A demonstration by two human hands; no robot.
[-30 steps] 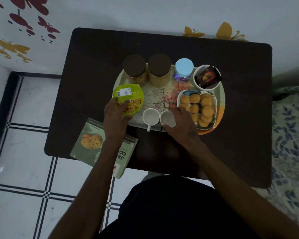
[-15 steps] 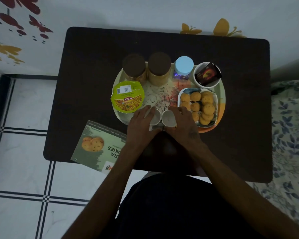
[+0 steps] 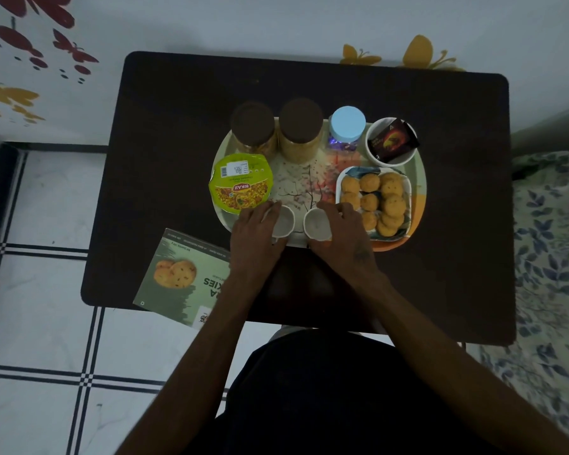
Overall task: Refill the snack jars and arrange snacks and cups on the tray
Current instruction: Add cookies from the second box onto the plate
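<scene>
An oval patterned tray (image 3: 296, 178) lies on the dark table. At its back stand two brown-lidded snack jars (image 3: 253, 126) (image 3: 301, 124) and a blue-lidded jar (image 3: 348, 124). A green snack packet (image 3: 241, 182) lies at the tray's left. A white dish of cookies (image 3: 375, 201) is at the right, with a white bowl holding a dark packet (image 3: 392, 142) behind it. At the tray's front edge my left hand (image 3: 255, 234) grips the left white cup (image 3: 284, 221), and my right hand (image 3: 345, 238) grips the right white cup (image 3: 317, 224).
A green cookie box (image 3: 181, 277) lies at the table's (image 3: 165, 126) front left corner, overhanging the edge. White tiled floor is to the left, a floral bedsheet (image 3: 552, 251) to the right, and a wall with butterfly stickers behind.
My left hand let go of the green snack packet and moved right onto the left cup. The two cups now stand a little apart. My right hand stayed on the right cup.
</scene>
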